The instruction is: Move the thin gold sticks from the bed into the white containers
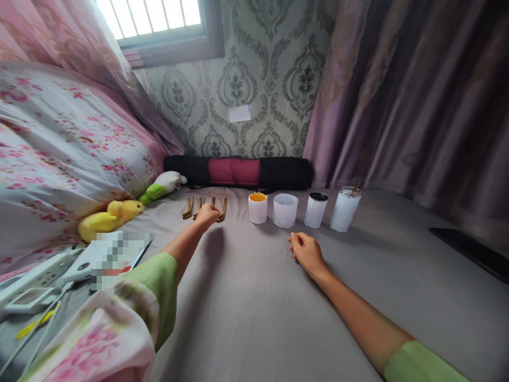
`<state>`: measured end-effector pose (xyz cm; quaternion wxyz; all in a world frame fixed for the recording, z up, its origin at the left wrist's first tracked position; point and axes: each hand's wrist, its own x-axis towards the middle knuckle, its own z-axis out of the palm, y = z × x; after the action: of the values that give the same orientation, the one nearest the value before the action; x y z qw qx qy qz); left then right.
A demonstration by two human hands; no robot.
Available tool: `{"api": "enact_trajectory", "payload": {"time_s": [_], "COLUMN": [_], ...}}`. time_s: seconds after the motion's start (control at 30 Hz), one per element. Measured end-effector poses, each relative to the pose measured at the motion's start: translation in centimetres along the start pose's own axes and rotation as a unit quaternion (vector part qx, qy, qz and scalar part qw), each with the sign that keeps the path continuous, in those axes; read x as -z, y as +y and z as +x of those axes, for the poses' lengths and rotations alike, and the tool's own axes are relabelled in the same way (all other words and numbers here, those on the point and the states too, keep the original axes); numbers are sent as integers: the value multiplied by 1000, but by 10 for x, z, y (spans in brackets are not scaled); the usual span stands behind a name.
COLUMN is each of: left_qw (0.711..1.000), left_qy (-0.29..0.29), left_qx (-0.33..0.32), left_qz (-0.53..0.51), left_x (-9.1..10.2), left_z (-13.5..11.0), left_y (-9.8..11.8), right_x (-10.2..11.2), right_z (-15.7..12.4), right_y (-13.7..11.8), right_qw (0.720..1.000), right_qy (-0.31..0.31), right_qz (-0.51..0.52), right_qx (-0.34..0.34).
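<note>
Several bent brown stick-like pieces (187, 208) lie in a row on the grey bed sheet, each folded into a V or L shape. My left hand (208, 213) reaches over this row with its fingers pressed together. The fingertips are right beside the rightmost bent piece (224, 209); whether they grip one is hidden. My right hand (309, 252) rests with curled fingers in front of the white-wrapped containers, and nothing shows in it. Nearest to it are a wide white tub (285, 212) and a white-wrapped can with a dark inside (315, 213).
A cup with an orange inside (257, 210) stands left of the tub. A wrapped jar (344, 215) at the right holds brown sticks. Behind lies a black and maroon roll (234, 172). Plush toys (113, 215), a power strip (35, 276) and a dark flat object (473, 252) lie around.
</note>
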<state>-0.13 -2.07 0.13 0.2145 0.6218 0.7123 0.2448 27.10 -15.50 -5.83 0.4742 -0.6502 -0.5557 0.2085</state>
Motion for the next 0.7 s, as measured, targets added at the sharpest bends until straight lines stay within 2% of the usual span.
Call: {"api": "enact_trajectory", "payload": {"time_s": [0.23, 0.7], "left_qw": [999, 994], "left_qy": [23, 29], "left_qx": [-13, -41], "left_qz": [47, 96], "left_x": [4, -5], "left_z": [4, 13], "left_y": [1, -2], "right_x": [0, -1], "right_z": [0, 0], "right_y": [0, 0], "right_qw": [1000, 1000], "right_qy": [-7, -7], "right_qz": [7, 24], "right_qx": [-10, -10]}}
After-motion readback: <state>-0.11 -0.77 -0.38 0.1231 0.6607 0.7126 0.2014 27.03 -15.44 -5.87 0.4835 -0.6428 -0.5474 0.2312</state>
